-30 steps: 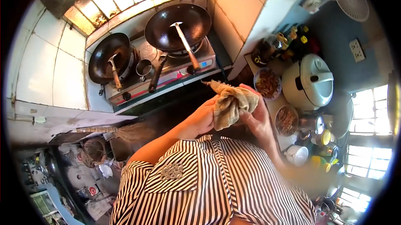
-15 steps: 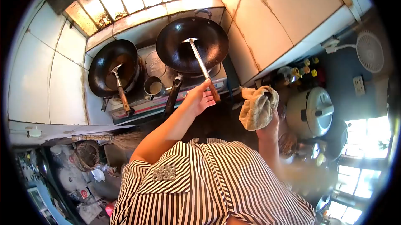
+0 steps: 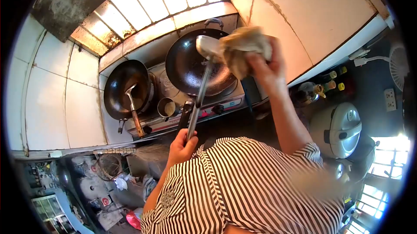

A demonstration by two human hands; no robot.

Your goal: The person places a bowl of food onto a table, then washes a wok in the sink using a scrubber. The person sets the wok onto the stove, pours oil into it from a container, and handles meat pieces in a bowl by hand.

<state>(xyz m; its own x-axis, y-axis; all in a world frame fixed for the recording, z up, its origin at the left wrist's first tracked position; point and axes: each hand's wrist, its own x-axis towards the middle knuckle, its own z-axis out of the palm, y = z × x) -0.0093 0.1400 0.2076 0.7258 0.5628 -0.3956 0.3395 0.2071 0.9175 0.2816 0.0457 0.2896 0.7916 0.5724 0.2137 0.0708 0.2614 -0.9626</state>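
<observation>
Left hand [image 3: 182, 148] is closed around the lower handle of the spatula [image 3: 205, 82], which slants up over the big wok [image 3: 184, 69]; right hand [image 3: 270, 71] grips the bunched cloth [image 3: 239, 54], right by the spatula's head, the blur hiding exact contact. Risks here: a loose hold low on that handle could let the spatula twist and drop into the big wok. A careless swing might knock the metal cup [image 3: 166, 108], left of the big wok, and spill it. If that metal's hot, thin cloth could scorch fingers. Lettering? Stove [image 3: 230, 103] markings are too small to read.
</observation>
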